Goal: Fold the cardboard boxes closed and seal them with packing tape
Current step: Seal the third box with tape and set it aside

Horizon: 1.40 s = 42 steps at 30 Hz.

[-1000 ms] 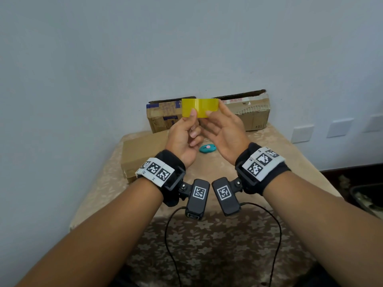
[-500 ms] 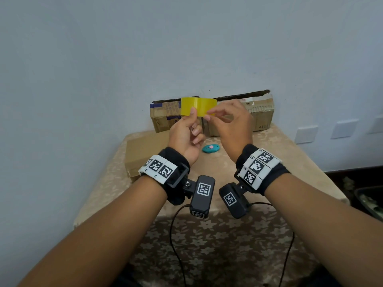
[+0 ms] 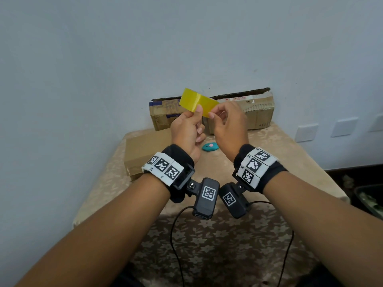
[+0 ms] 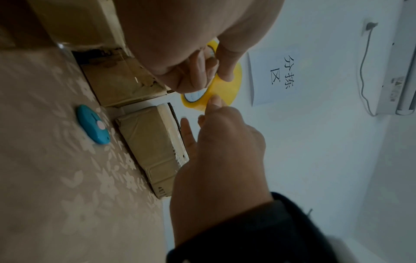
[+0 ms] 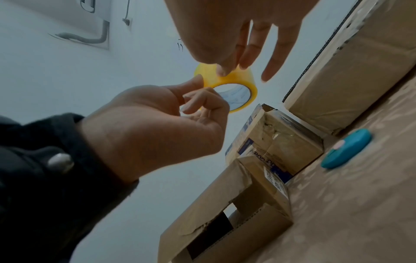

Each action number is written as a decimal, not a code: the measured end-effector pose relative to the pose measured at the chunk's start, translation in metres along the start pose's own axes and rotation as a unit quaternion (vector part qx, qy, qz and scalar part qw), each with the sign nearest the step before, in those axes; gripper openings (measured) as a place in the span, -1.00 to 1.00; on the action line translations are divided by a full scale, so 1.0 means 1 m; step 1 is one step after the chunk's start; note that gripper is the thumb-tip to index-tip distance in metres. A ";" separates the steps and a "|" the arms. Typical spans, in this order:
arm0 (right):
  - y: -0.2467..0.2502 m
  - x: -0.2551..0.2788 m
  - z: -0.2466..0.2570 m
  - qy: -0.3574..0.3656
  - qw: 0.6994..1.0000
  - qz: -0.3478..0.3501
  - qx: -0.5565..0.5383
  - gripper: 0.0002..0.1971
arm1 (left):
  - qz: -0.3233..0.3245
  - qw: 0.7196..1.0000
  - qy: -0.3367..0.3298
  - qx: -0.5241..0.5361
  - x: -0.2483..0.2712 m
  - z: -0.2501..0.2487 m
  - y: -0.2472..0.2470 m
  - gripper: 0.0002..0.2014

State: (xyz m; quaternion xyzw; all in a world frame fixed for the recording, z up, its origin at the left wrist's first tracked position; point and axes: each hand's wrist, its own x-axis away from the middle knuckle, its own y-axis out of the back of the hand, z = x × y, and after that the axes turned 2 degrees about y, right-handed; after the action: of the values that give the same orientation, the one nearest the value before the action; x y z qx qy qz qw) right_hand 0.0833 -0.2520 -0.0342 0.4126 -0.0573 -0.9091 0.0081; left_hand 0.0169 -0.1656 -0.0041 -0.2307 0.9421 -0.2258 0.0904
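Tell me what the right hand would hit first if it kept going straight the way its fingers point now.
The right hand points at the yellow tape roll that the left hand holds; its fingertips are already at the roll. It would likely press straight into the tape, though depth is hard to judge.

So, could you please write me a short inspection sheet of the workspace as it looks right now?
Surface: table under a beige floral cloth.
Job's things: yellow tape roll held above the table; three cardboard boxes, box at left, two by the wall.
Clutter: teal cutter on the cloth.
Hands: left hand grips the roll; right hand picks at its surface.
Cables: black leads hang from the wrist cameras.
Surroundings: pale wall, wall sockets, paper sign.
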 end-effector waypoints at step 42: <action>-0.007 0.007 0.008 0.033 0.991 0.101 0.077 -0.91 | -0.100 0.992 0.060 0.050 0.001 -0.004 -0.003 -0.74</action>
State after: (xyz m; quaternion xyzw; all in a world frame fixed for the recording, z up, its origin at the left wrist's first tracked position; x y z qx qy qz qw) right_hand 0.0730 -0.2448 -0.0355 0.4341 -0.1681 -0.8822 0.0703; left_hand 0.0165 -0.1668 0.0004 -0.3048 0.9057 -0.2939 0.0222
